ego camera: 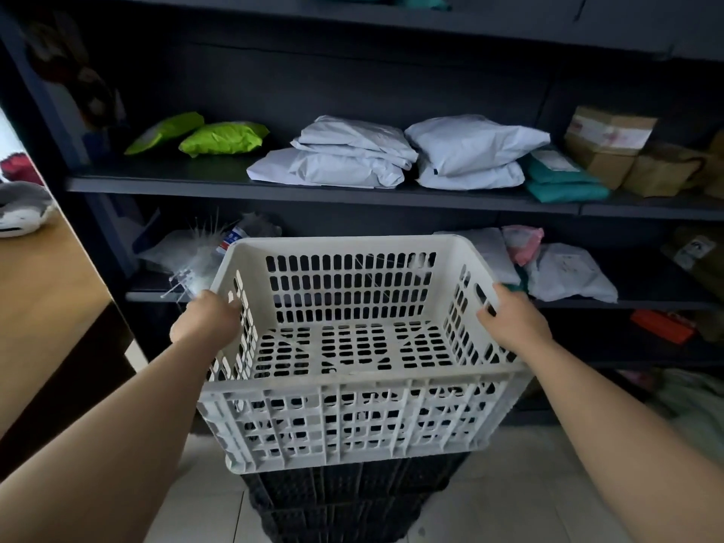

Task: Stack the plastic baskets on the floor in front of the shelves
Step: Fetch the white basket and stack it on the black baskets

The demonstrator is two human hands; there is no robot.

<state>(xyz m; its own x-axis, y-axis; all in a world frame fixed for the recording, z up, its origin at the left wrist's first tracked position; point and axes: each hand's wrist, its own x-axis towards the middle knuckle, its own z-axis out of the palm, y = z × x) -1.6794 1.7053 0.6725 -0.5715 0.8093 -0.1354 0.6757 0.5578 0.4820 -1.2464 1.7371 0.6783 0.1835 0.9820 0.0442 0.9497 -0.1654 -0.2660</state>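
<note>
Overhead, slotted white basket (352, 346) atop black basket (344, 499)

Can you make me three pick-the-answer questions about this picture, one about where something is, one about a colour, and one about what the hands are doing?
1. Where is the white basket?
A. Above the black basket
B. On the middle shelf
C. On the wooden table

2. What colour are the two bags at the left of the middle shelf?
A. Pink
B. Bright green
C. Orange

3. What are the hands doing?
A. Both hang free
B. Only one touches the basket
C. Both grip the basket's sides

Answers:
1. A: the white basket sits directly over the black basket on the floor; whether it rests on it yet cannot be told.
2. B: the two green bags lie left of the white parcels.
3. C: the left hand holds the left wall and the right hand holds the right wall.
</note>
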